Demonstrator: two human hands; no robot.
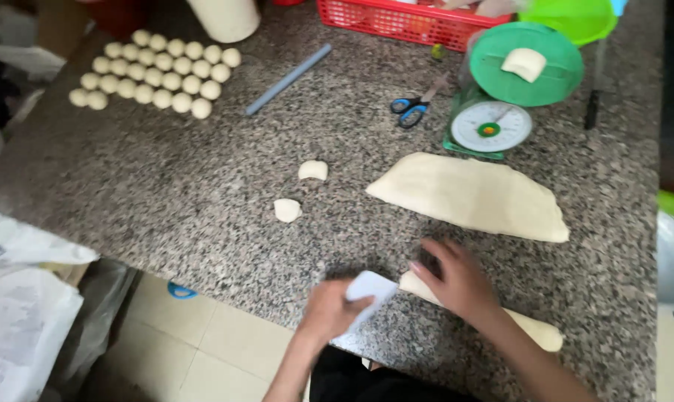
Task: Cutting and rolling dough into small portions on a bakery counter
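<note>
Bottom centre: left hand point(328, 311) gripping a white scraper point(368, 293), right hand point(456, 281) pressed flat, fingers spread, on a dough strip point(531, 327); large dough slab point(475, 195) above, green scale point(501, 97) upper right, dough balls point(158, 71) upper left.

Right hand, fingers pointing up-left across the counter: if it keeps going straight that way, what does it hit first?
Probably nothing nearby. The right hand rests on the dough strip; ahead lies bare granite counter. The small dough piece is the nearest thing roughly on that line.
</note>
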